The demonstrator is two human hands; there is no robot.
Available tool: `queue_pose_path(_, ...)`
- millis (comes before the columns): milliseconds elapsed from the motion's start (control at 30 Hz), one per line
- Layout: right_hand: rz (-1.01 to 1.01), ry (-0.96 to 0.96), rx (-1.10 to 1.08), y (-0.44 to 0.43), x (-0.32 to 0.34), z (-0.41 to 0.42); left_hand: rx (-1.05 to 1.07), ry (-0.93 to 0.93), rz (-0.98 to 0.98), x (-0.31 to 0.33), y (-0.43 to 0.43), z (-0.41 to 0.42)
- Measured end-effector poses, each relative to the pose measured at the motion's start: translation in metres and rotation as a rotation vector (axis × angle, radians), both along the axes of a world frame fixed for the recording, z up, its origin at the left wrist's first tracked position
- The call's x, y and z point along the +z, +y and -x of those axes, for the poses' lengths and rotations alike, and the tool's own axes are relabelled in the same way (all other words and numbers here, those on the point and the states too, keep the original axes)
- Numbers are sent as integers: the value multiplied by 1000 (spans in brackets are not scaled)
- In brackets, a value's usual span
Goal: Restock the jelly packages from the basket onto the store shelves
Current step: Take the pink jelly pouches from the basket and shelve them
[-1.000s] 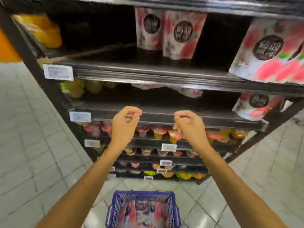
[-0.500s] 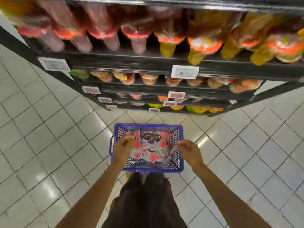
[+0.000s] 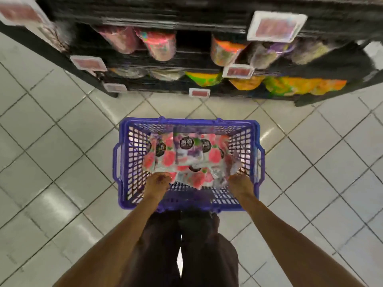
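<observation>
A blue plastic basket point(image 3: 124, 162) stands on the tiled floor in front of my legs. Inside it lie several jelly packages point(image 3: 187, 151), white with pink fruit prints and round black labels. Both my arms reach down into the basket. My left hand point(image 3: 158, 180) is at the near left edge of the pile, fingers curled onto a package's point(image 3: 196, 179) edge. My right hand point(image 3: 240, 181) is at the near right edge, against a crinkled clear package edge point(image 3: 233, 166); its fingers are hidden. The black store shelves point(image 3: 207, 19) rise behind the basket.
The lower shelves hold blurred jelly cups point(image 3: 159, 45) and yellow-green bags point(image 3: 290, 85), with white price tags point(image 3: 276, 26) on the shelf fronts. Grey floor tiles point(image 3: 51, 141) surround the basket on the left and right. My dark trousers point(image 3: 186, 245) are right behind it.
The view has tilted from the upper shelves down to the floor. Both hands dropped from shelf height into the basket and now sit at the near edge of the packages.
</observation>
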State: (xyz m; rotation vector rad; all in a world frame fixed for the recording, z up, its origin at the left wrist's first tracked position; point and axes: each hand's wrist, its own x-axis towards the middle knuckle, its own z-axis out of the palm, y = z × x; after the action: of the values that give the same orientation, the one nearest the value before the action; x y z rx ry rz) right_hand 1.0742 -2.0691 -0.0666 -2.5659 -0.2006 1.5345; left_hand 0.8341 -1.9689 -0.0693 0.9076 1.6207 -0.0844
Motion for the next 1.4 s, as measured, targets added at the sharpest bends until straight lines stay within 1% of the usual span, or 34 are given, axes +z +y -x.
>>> queue_pose_path(67,31,-65,-27,-3,-32,2,36,-15,34,-29,3,-8)
queue_pose_path(133,40,-98,-28,-4,-60,5,116,-11,71,-59,5,-25)
queue_pose_path(200,51,-137,-25,-6,-87,5,206,-36,166,-83,8,-48)
queue_pose_path(267,72,-201,-26,-8,-108,6,377,-105,327,-104,13,-67)
queue_pose_path(333,86,-240,-84,-7,-121,9,636,-195,496,-116,21,-83)
queue_pose_path(367,86,-258,-128,-4,-124,13,752,-205,538,-120,25,-89)
queue_pose_path(400,89,-273,-167,-1,-125,17,849,-184,553,-126,27,-93)
queue_pose_path(500,105,-299,-249,3,-126,29,1053,-98,588,-134,34,-90)
queue_pose_path(567,107,-288,-301,3,-125,32,1100,-108,614,-129,33,-85)
queue_pose_path(600,97,-279,-333,3,-123,32,1068,-106,637,-125,32,-83)
queue_pose_path(667,77,-293,-390,1,-114,34,934,-53,661,-115,26,-78)
queue_pose_path(733,70,-359,-388,-2,-104,37,847,-28,654,-103,19,-74)
queue_pose_path(800,17,-410,-356,-4,-94,40,882,-69,642,-96,8,-68)
queue_pose_path(833,-48,-412,-370,-4,-89,40,908,-95,640,-91,3,-65)
queue_pose_path(867,-136,-394,-446,-3,-83,40,912,-104,635,-85,-1,-63)
queue_pose_path(933,-279,-322,-628,4,-69,38,866,-121,582,-75,-8,-62)
queue_pose_path(1033,-418,-201,-706,14,-46,32,787,-201,492,-50,-6,-63)
queue_pose_path(1100,-451,-98,-763,23,-27,27,739,-280,460,-27,4,-57)
queue_pose_path(1167,-468,-20,-776,30,-3,21,647,-379,449,2,18,-46)
queue_pose_path(1300,-493,144,-829,45,61,16,475,-566,487,76,46,-20)
queue_pose_path(1400,-545,358,-839,59,122,20,429,-743,488,140,59,-7)
